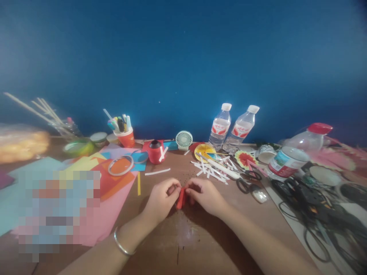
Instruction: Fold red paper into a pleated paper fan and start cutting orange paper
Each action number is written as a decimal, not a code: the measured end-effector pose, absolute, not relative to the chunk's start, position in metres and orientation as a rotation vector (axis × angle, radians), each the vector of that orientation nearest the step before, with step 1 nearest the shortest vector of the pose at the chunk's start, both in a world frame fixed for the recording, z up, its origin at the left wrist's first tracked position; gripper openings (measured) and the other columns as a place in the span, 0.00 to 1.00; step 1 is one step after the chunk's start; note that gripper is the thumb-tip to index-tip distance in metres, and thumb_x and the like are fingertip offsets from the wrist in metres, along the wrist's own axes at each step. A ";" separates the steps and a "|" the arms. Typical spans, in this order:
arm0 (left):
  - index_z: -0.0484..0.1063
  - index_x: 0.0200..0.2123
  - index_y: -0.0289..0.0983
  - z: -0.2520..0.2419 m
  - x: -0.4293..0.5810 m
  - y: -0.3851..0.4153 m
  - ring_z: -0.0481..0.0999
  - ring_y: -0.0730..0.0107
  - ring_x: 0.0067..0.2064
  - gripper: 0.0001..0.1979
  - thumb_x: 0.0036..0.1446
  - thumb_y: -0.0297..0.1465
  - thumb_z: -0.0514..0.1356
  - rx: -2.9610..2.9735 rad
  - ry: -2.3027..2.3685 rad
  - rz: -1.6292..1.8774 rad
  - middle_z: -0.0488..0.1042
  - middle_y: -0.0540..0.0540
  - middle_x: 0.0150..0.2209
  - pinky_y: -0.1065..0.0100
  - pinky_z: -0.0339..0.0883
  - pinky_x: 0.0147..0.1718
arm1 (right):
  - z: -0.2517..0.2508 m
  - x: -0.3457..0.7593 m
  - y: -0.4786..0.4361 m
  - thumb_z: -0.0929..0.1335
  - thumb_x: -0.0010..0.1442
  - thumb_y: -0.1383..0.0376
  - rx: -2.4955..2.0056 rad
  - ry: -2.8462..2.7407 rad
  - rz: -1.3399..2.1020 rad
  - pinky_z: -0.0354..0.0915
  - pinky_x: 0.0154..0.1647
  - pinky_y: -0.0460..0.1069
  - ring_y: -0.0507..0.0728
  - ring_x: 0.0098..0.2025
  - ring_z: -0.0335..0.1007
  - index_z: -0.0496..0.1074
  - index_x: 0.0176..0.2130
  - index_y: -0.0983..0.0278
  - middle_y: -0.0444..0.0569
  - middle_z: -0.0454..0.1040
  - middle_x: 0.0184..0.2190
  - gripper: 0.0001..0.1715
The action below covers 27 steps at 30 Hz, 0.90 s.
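Orange cup (pixel 126 139) holds markers (pixel 120 124); both hands (pixel 162 196) (pixel 205 194) pinch a red piece (pixel 180 201).

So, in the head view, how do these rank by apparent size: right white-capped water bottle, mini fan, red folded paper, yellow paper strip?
1. Right white-capped water bottle
2. Mini fan and red folded paper: unsure; paper nearer, partly hidden
3. Yellow paper strip

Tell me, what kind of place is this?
It looks like a craft table indoors, though I can't tell whether it's at home or school. The clues are coloured sheets, a cup of pens and lots of narrow white strips.
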State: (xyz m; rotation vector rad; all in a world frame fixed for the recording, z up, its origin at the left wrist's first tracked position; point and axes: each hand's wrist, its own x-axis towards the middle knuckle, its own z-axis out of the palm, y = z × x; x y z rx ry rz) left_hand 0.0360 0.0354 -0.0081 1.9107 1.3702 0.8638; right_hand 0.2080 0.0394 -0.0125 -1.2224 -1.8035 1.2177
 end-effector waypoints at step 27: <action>0.73 0.29 0.34 -0.007 0.036 0.039 0.48 0.77 0.20 0.14 0.48 0.39 0.57 1.705 1.365 0.771 0.49 0.57 0.16 0.72 0.41 0.19 | -0.012 0.208 0.034 0.64 0.55 0.67 -1.105 -1.923 0.681 0.60 0.32 0.46 0.52 0.30 0.66 0.71 0.31 0.62 0.45 0.71 0.27 0.06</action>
